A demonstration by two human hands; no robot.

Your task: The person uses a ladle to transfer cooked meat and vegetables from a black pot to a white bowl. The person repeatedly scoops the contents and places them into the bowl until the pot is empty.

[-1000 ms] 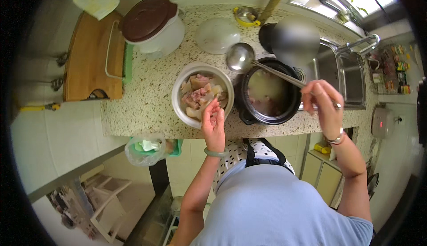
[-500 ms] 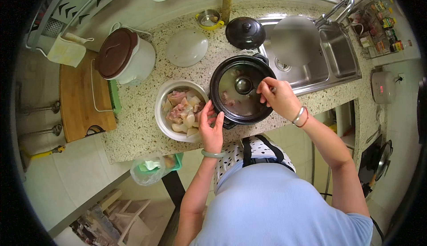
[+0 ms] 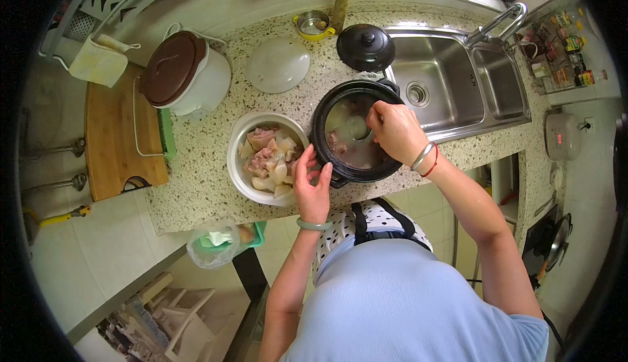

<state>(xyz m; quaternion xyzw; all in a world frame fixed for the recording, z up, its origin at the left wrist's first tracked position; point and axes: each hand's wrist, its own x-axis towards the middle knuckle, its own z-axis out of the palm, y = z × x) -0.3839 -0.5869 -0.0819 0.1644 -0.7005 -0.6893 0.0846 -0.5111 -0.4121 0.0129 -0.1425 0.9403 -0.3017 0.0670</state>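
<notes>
A black clay pot (image 3: 319,110) holds cloudy broth with pieces of pinkish meat in it. Over it, my right hand (image 3: 398,133) is closed around the handle of a ladle (image 3: 356,128), whose round bowl sits down in the broth; the hand hides most of the handle. My left hand (image 3: 312,189) has its thumb and fingers apart, resting against the pot's near left side beside the white bowl (image 3: 237,189). Raw-looking meat (image 3: 265,156) and pale chunks (image 3: 281,173) fill that bowl.
A black pot lid (image 3: 366,47) lies behind the pot, by the steel sink (image 3: 451,68). A pale round lid (image 3: 278,65), a small yellow-handled pan (image 3: 313,25) and a white bucket with a brown lid (image 3: 171,71) stand behind the bowl. Bags hang at the front edge (image 3: 214,241).
My right hand has moved slightly left and the ladle's bowl has dipped into the broth. My left hand stays by the pot. The view has shifted a little.
</notes>
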